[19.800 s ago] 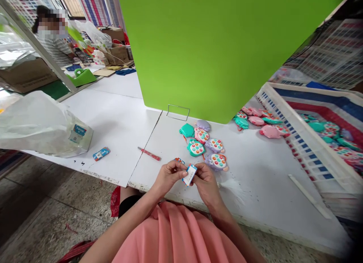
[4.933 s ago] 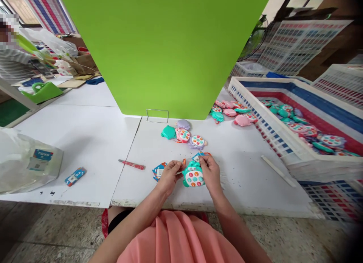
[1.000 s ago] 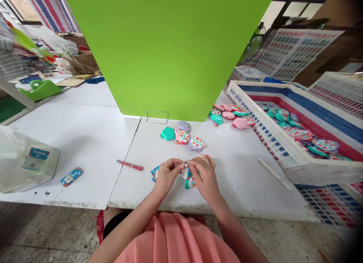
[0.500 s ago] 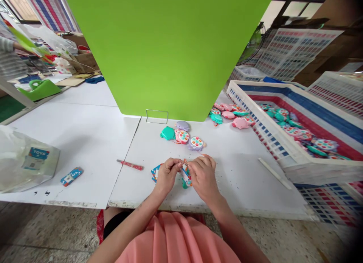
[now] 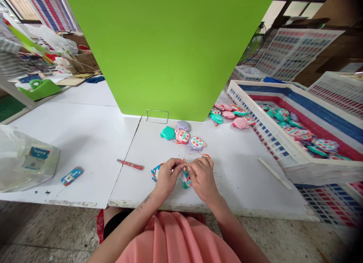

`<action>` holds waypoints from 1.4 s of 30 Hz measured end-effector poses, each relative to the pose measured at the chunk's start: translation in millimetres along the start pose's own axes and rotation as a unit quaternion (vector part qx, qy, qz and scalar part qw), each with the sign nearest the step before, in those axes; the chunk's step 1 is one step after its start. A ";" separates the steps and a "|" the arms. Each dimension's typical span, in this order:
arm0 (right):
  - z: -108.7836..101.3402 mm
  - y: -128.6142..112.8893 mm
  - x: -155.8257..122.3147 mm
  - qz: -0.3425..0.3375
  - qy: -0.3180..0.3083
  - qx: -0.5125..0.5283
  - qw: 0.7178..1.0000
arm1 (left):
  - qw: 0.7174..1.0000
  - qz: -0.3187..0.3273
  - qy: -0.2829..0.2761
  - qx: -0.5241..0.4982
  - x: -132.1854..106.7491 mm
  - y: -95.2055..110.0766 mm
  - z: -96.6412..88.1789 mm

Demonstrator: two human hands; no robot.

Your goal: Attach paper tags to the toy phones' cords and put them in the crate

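Note:
My left hand [image 5: 169,174] and my right hand [image 5: 202,175] meet fingertip to fingertip over the table's front part. Both pinch a thin orange cord [image 5: 185,162]. Below the fingers hangs or lies a printed card tag [image 5: 184,176], and under it a teal toy [image 5: 185,185] is partly hidden by my right hand. A small pile of blue cards [image 5: 155,172] lies beside my left hand. Beyond the hands sit several animal-shaped toys with coloured buttons, among them a lilac toy [image 5: 196,143], a pink toy [image 5: 182,136] and a teal one [image 5: 168,133].
A red-handled cutter [image 5: 130,164] and a blue card pack [image 5: 72,176] lie left, near a plastic bag [image 5: 25,161]. A large green board [image 5: 170,55] stands ahead with a wire stand [image 5: 157,116]. At right are more toys [image 5: 228,114], a white crate [image 5: 300,168] and a white strip [image 5: 274,173].
My hands stay together at the cord, with small finger shifts; the right hand has turned slightly and moved a little left. A person at the far left has shifted an arm.

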State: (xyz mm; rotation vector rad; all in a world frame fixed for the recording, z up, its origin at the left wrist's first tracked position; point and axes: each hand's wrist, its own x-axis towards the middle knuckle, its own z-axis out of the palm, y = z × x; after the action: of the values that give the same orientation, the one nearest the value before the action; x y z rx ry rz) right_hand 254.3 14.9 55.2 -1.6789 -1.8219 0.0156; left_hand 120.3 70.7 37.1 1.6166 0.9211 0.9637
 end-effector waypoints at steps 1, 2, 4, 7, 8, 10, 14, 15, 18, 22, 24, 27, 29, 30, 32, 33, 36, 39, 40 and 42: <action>0.6 -0.2 -0.1 0.005 0.001 0.012 1.000 | 0.999 0.024 -0.002 0.033 0.0 1.8 -0.8; 1.1 -0.7 -0.3 0.008 0.002 0.022 1.000 | 0.997 0.047 -0.005 0.063 0.1 3.5 -1.7; 1.6 -2.0 -1.0 0.010 0.005 0.036 0.999 | 0.991 0.084 -0.017 0.106 1.0 6.1 -3.8; 1.2 -4.0 -2.2 0.009 0.009 0.050 0.999 | 0.983 0.113 -0.036 0.141 3.2 7.1 -7.3; 0.8 -4.4 -2.5 0.008 0.010 0.055 0.998 | 0.982 0.114 -0.041 0.146 3.9 6.7 -8.4; -0.1 -4.4 -2.1 0.008 0.007 0.062 0.998 | 0.985 0.101 -0.051 0.133 4.4 4.9 -10.5; -1.4 -2.1 0.6 -0.003 -0.009 0.061 0.998 | 0.996 0.039 -0.056 0.055 2.6 3.0 -13.2; -1.3 -1.5 1.2 -0.008 -0.013 0.060 0.998 | 0.997 0.032 -0.054 0.049 2.2 3.9 -13.7; 0.2 -0.4 1.0 -0.022 -0.021 0.052 0.998 | 0.996 0.019 -0.054 0.067 2.3 11.0 -15.2; 3.6 -0.5 -3.5 -0.024 -0.018 0.057 0.998 | 0.993 0.009 -0.079 0.091 3.8 24.6 -18.8; 5.0 -0.8 -6.4 -0.019 -0.013 0.072 0.997 | 0.991 0.014 -0.087 0.100 3.7 29.1 -20.8; 6.9 -1.8 -9.9 -0.008 -0.008 0.093 0.996 | 0.989 0.005 -0.100 0.107 2.9 31.3 -22.9; 8.0 -2.7 -11.6 -0.003 -0.006 0.102 0.995 | 0.989 -0.001 -0.106 0.105 2.7 30.7 -23.7; 8.6 -3.2 -12.2 -0.002 -0.004 0.105 0.994 | 0.989 -0.003 -0.110 0.101 2.7 30.2 -24.1; 9.3 -4.0 -13.4 -0.002 0.000 0.109 0.994 | 0.988 -0.004 -0.122 0.094 3.0 29.2 -24.9; 9.4 -4.3 -13.8 -0.003 0.002 0.112 0.994 | 0.987 -0.006 -0.128 0.093 3.0 28.9 -25.3; 7.7 -4.1 -14.5 0.001 0.006 0.125 0.992 | 0.984 -0.015 -0.140 0.104 2.6 27.8 -26.8; 3.4 -3.5 -13.1 -0.001 0.005 0.117 0.993 | 0.985 -0.029 -0.139 0.101 1.7 26.6 -28.0; 1.7 -3.6 -12.0 -0.005 0.001 0.111 0.994 | 0.986 -0.029 -0.136 0.095 1.6 26.2 -28.2; -1.9 -4.4 -9.3 -0.012 -0.011 0.103 0.995 | 0.988 -0.025 -0.128 0.080 1.8 25.4 -28.3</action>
State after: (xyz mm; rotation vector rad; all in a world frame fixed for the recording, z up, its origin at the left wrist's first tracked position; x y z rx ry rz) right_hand 250.9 5.0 54.4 -1.5175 -1.7897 0.2057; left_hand 98.0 77.3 67.2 1.7947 0.8724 0.6417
